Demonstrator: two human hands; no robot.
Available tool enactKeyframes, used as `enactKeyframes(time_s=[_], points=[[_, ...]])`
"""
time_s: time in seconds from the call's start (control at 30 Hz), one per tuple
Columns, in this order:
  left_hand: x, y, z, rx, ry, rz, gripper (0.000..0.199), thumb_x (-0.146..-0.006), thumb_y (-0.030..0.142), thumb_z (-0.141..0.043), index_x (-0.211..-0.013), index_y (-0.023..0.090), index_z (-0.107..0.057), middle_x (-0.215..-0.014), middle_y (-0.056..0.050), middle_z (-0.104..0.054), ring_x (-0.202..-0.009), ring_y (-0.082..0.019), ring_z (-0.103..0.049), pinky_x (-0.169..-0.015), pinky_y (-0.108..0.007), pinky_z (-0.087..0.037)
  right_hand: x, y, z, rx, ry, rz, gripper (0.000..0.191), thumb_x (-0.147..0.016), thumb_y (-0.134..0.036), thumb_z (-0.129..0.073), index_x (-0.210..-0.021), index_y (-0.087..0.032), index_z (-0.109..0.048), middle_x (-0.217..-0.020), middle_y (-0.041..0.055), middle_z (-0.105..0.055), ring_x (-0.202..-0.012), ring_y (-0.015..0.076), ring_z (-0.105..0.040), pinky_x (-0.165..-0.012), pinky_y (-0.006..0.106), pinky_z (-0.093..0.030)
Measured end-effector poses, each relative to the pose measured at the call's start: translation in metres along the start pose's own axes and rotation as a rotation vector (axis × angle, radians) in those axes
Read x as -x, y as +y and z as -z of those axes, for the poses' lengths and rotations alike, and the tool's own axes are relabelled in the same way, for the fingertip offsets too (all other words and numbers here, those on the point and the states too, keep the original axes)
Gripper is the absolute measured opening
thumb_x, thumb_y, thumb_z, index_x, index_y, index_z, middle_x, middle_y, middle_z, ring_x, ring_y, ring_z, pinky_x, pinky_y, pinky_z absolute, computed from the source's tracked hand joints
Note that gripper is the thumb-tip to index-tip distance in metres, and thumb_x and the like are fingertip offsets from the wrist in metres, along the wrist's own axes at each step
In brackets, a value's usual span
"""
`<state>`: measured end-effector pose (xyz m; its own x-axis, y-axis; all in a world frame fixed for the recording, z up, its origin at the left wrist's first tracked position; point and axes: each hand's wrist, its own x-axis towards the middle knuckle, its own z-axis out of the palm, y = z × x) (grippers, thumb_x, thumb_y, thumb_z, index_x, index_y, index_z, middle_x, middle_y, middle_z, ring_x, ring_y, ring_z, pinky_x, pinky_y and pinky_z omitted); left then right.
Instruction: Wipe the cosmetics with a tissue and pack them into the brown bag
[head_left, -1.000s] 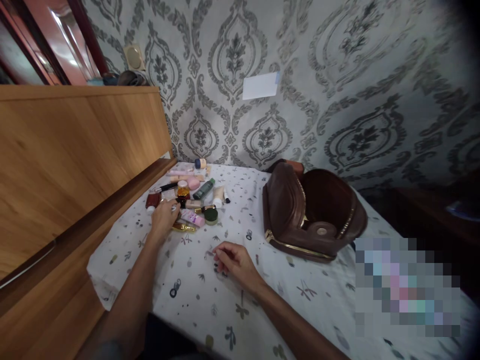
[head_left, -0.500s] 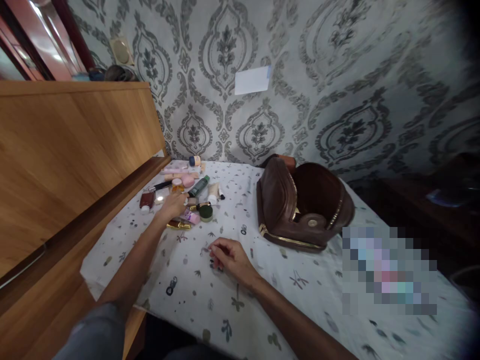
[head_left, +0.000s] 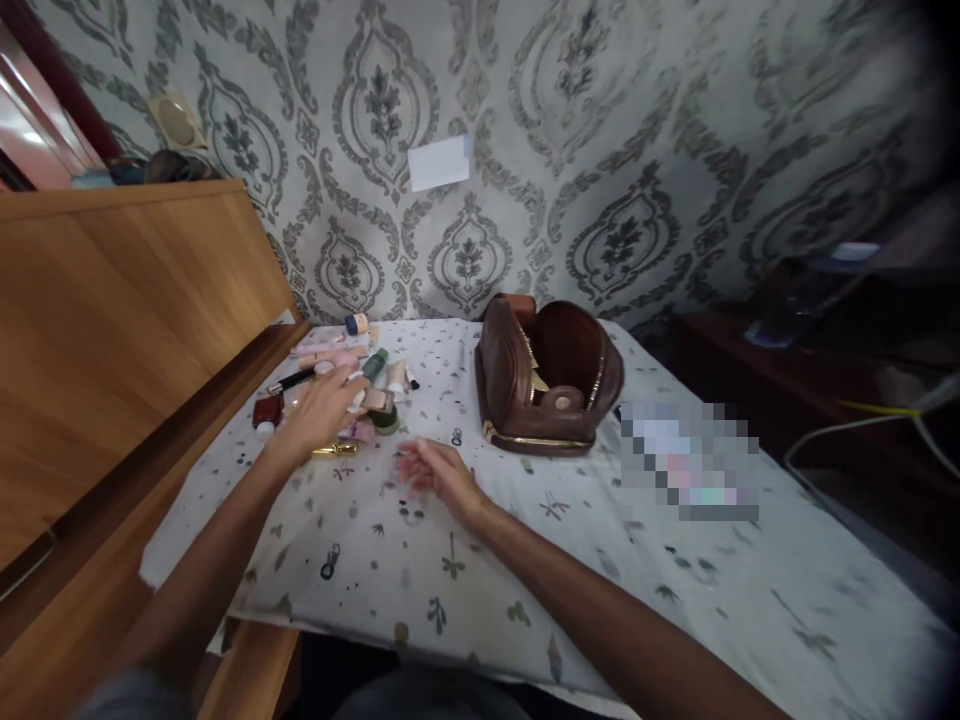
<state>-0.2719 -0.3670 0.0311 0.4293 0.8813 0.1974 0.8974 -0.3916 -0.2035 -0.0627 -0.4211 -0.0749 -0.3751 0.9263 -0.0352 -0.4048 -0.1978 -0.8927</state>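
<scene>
Over a group of small cosmetics, my left hand (head_left: 324,405) is closed on a small pale item (head_left: 379,400), partly covered by the fingers. Around it lie a green tube (head_left: 374,364), a dark green round jar (head_left: 386,420), a cream tube (head_left: 397,377), a gold tube (head_left: 335,450) and a dark red bottle (head_left: 267,411). My right hand (head_left: 439,475) hovers above the cloth to the right of the group, slightly blurred, its fingers apart with nothing in them. An unzipped brown bag (head_left: 540,400) stands beyond it to the right.
A patterned white cloth (head_left: 480,590) covers the table. A wooden panel (head_left: 135,290) borders the left side, and a patterned wall (head_left: 525,210) rises behind. A blurred-out item (head_left: 690,460) lies right of the bag. A cable (head_left: 817,440) hangs at the far right.
The view has turned to the right, so everything sits further left. My left hand has lifted slightly with the pale item. My right hand's fingers have spread.
</scene>
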Motion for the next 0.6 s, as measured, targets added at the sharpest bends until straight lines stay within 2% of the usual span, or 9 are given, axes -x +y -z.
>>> enactKeyframes(time_s=[0.07, 0.1, 0.17, 0.23, 0.3, 0.4, 0.5, 0.6], points=[[0.012, 0.023, 0.012, 0.026, 0.006, -0.148, 0.033, -0.091, 0.023, -0.056, -0.124, 0.026, -0.059, -0.124, -0.011, -0.057, -0.118, -0.030, -0.056, -0.088, -0.036, -0.049, -0.001, -0.008, -0.001, -0.167, -0.043, -0.081, 0.055, -0.086, -0.068, -0.057, -0.097, -0.016, -0.069, -0.089, 0.0084, -0.074, -0.079, 0.0170, -0.071, -0.064, 0.025, -0.052], [0.018, 0.035, 0.015, 0.043, -0.012, -0.208, 0.034, -0.090, 0.019, -0.055, -0.123, 0.026, -0.059, -0.120, -0.010, -0.057, -0.116, -0.029, -0.057, -0.086, -0.035, -0.049, -0.001, -0.011, -0.001, -0.217, -0.089, -0.122, 0.056, -0.089, -0.069, -0.051, -0.094, -0.016, -0.069, -0.089, 0.0093, -0.074, -0.080, 0.0170, -0.071, -0.063, 0.024, -0.051], [0.028, 0.055, 0.017, 0.083, -0.062, -0.279, 0.038, -0.089, 0.012, -0.051, -0.123, 0.026, -0.060, -0.117, -0.010, -0.057, -0.113, -0.028, -0.057, -0.085, -0.034, -0.050, 0.000, -0.014, 0.000, -0.250, -0.173, -0.183, 0.060, -0.094, -0.068, -0.042, -0.085, -0.015, -0.068, -0.082, 0.0090, -0.073, -0.067, 0.0141, -0.067, -0.049, 0.019, -0.042], [0.034, 0.065, 0.013, 0.201, -0.087, -0.290, 0.040, -0.090, 0.015, -0.051, -0.128, 0.026, -0.058, -0.119, -0.010, -0.058, -0.114, -0.028, -0.058, -0.087, -0.035, -0.050, 0.002, -0.014, 0.002, -0.259, -0.173, -0.208, 0.056, -0.096, -0.063, -0.044, -0.078, -0.015, -0.065, -0.070, 0.0057, -0.070, -0.050, 0.0095, -0.056, -0.038, 0.017, -0.026], [0.036, 0.064, 0.007, 0.418, -0.059, -0.234, 0.046, -0.092, 0.031, -0.056, -0.138, 0.026, -0.053, -0.125, -0.010, -0.058, -0.117, -0.029, -0.057, -0.091, -0.036, -0.050, 0.004, -0.012, 0.004, -0.302, -0.110, -0.226, 0.044, -0.097, -0.054, -0.049, -0.080, -0.016, -0.063, -0.064, 0.0028, -0.066, -0.043, 0.0075, -0.048, -0.035, 0.017, -0.019], [0.033, 0.051, -0.002, 0.761, 0.085, -0.029, 0.055, -0.095, 0.051, -0.049, -0.143, 0.024, -0.050, -0.132, -0.010, -0.058, -0.126, -0.030, -0.053, -0.104, -0.040, -0.045, 0.006, -0.013, 0.005, -0.406, -0.067, -0.273, 0.033, -0.101, -0.043, -0.047, -0.092, -0.015, -0.063, -0.068, 0.0039, -0.067, -0.048, 0.0090, -0.051, -0.037, 0.016, -0.024], [0.028, 0.044, -0.012, 0.916, 0.249, 0.115, 0.052, -0.100, 0.048, -0.035, -0.138, 0.020, -0.057, -0.126, -0.010, -0.063, -0.124, -0.027, -0.055, -0.110, -0.042, -0.040, 0.007, -0.015, 0.005, -0.500, -0.096, -0.304, 0.035, -0.104, -0.039, -0.040, -0.099, -0.014, -0.063, -0.071, 0.0058, -0.068, -0.055, 0.0105, -0.055, -0.040, 0.016, -0.032], [0.025, 0.053, -0.022, 0.896, 0.412, 0.108, 0.045, -0.099, 0.042, -0.041, -0.131, 0.019, -0.062, -0.115, -0.010, -0.067, -0.112, -0.025, -0.061, -0.103, -0.042, -0.046, 0.007, -0.014, 0.005, -0.546, -0.118, -0.296, 0.032, -0.103, -0.040, -0.043, -0.101, -0.014, -0.063, -0.073, 0.0064, -0.068, -0.057, 0.0110, -0.056, -0.042, 0.016, -0.035]])
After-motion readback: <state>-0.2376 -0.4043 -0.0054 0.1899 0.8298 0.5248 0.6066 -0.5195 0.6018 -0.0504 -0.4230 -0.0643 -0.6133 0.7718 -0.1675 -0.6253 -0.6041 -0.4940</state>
